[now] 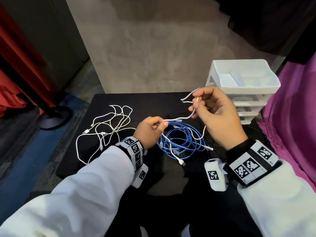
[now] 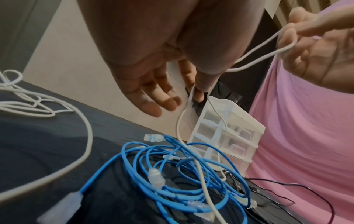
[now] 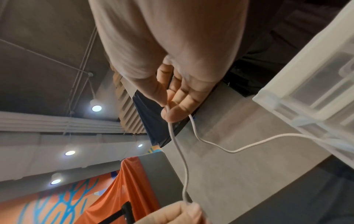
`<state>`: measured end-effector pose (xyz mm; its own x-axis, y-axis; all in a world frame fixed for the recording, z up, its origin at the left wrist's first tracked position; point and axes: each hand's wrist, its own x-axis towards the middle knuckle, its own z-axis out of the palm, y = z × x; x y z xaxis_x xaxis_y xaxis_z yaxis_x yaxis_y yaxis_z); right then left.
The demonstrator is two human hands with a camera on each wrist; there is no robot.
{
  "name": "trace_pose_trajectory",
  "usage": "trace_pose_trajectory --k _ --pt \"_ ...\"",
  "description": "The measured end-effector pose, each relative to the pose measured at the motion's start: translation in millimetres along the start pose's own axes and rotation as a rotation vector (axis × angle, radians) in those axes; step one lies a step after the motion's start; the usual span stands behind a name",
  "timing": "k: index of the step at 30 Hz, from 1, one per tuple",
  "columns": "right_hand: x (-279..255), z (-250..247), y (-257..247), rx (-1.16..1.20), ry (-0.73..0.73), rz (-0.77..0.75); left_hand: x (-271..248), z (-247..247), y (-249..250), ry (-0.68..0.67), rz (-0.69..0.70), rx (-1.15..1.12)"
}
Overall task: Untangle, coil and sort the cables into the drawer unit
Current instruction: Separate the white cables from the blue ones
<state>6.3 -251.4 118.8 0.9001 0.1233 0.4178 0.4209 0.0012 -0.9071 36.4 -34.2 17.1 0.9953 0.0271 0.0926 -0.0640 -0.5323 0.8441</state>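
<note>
A thin white cable point(image 1: 181, 118) runs between my two hands above the black table point(image 1: 119, 159). My left hand point(image 1: 159, 124) pinches it between thumb and forefinger point(image 2: 199, 89). My right hand point(image 1: 196, 103), higher and to the right, pinches a small loop of it point(image 3: 168, 112). The cable's tail drops through a loose coil of blue network cable point(image 1: 181, 139) and ends in a USB plug point(image 1: 183, 163). A tangle of other white cables point(image 1: 109, 127) lies to the left. The white drawer unit point(image 1: 242, 82) stands at the back right, behind my right hand.
Thin black cables point(image 1: 215, 142) lie under my right wrist. Purple cloth point(image 1: 290, 117) hangs along the table's right side. A red drape and a round stand base point(image 1: 51, 117) are on the floor to the left.
</note>
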Motion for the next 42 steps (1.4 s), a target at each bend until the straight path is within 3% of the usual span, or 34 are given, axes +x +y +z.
trace_pose_trajectory --k 2,6,10,15,19,23,28,34,36,42 --pt "5 -4 2 -0.045 0.019 0.019 1 -3 6 -0.001 -0.041 -0.187" --pt "13 -10 16 -0.311 -0.059 0.139 1 -15 38 0.215 -0.065 -0.521" --pt "7 -7 29 -0.765 -0.293 0.272 -5 -20 64 0.291 0.044 -0.573" --pt "1 3 39 -0.785 -0.386 0.282 -14 -19 83 0.310 0.192 -0.550" --pt "3 7 48 -0.771 -0.335 0.167 -14 -27 90 0.309 0.240 -0.522" --pt "13 -1 47 -0.690 -0.201 0.147 -5 -41 81 0.283 0.137 -0.504" --pt "25 -23 38 -0.653 -0.007 0.111 -9 -57 54 0.064 0.040 -0.265" --pt "39 -43 31 -0.615 0.142 -0.016 -31 -76 31 -0.192 0.075 -0.055" --pt "42 -46 30 -0.600 0.178 -0.027 -34 -82 29 -0.164 0.059 -0.053" --pt "42 -47 34 -0.531 0.131 0.059 -21 -109 20 0.218 -0.002 -0.179"
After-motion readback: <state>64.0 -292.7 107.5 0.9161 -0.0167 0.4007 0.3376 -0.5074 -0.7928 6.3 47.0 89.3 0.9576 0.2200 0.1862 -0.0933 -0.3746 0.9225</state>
